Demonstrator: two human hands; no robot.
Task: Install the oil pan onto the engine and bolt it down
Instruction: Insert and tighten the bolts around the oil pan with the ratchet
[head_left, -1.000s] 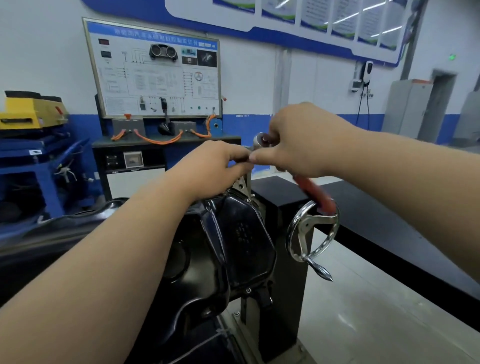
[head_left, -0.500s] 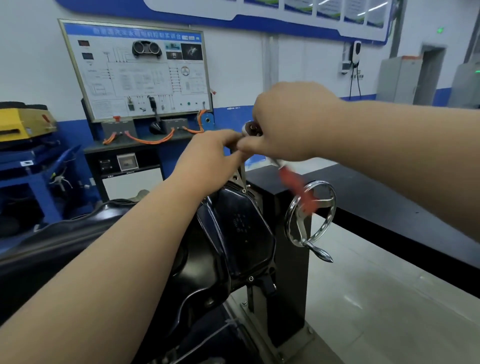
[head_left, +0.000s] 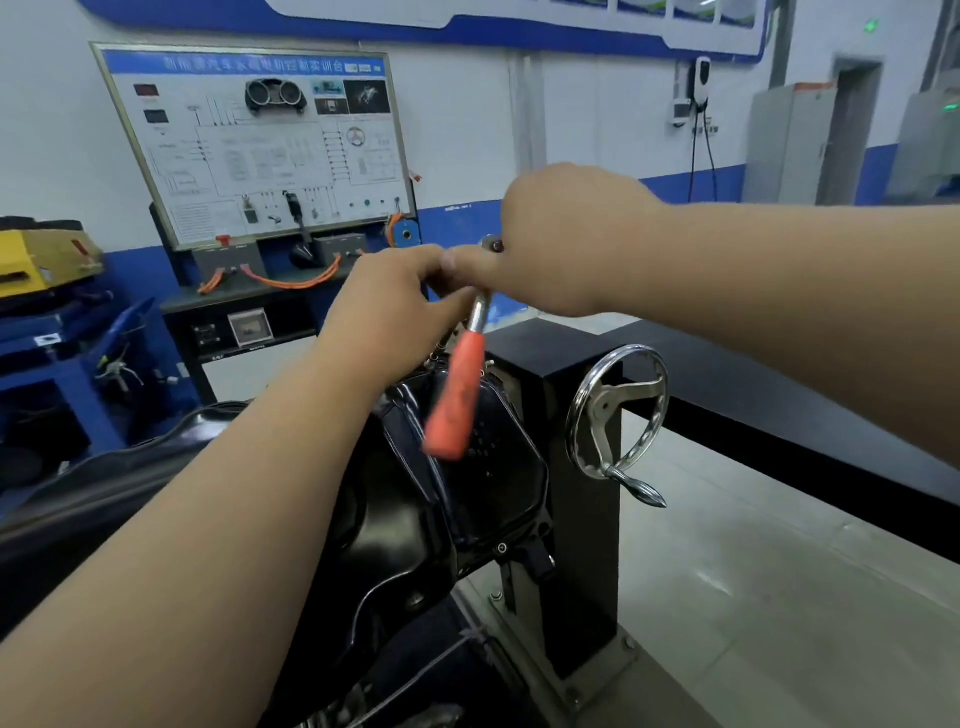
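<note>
The glossy black oil pan (head_left: 467, 493) sits on the engine, which is mounted on a black stand. Above its far edge, my right hand (head_left: 566, 244) grips the head end of a ratchet wrench (head_left: 460, 384) with a red handle that hangs down and toward me over the pan. My left hand (head_left: 395, 306) is closed with its fingertips at the wrench just below the head. The socket and the bolt under it are hidden by my hands.
A chrome handwheel (head_left: 618, 415) with a crank handle juts from the black stand post (head_left: 576, 519) right of the pan. A black bench (head_left: 779, 415) runs along the right. A training panel (head_left: 260, 145) stands behind, blue shelving (head_left: 67, 364) at the left.
The wrench's red handle has swung from pointing right, near the handwheel, to hanging down toward me over the pan. Both hands stay at the wrench head.
</note>
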